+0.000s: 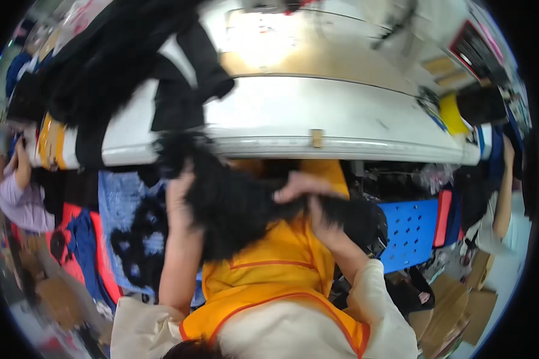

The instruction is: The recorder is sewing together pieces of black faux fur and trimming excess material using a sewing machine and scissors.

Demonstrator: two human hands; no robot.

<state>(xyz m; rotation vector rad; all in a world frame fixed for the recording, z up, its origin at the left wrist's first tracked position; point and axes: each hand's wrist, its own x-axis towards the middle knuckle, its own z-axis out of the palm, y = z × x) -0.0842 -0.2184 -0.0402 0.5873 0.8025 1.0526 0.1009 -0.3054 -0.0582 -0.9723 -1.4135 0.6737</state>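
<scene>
A black furry piece of fabric (230,206) stretches between my two hands over my lap, in front of the orange apron. My left hand (181,188) is smeared by motion at the fabric's left side, its fingers mostly hidden by the fur. Around a narrow part of the same piece, my right hand (314,203) is closed, thumb and fingers pressed on it. The fabric's upper end reaches the table's front edge. Beyond it, a heap of black fabric (120,60) lies on the white table (281,110) at the left, with strips hanging toward the edge.
Blue denim-like cloth (123,209) and a red chair-like surface (72,230) are at my left. A blue perforated panel (408,233) stands at my right. Cardboard boxes (443,308) are lower right. Other people's arms show at the far left (23,167) and far right (504,191).
</scene>
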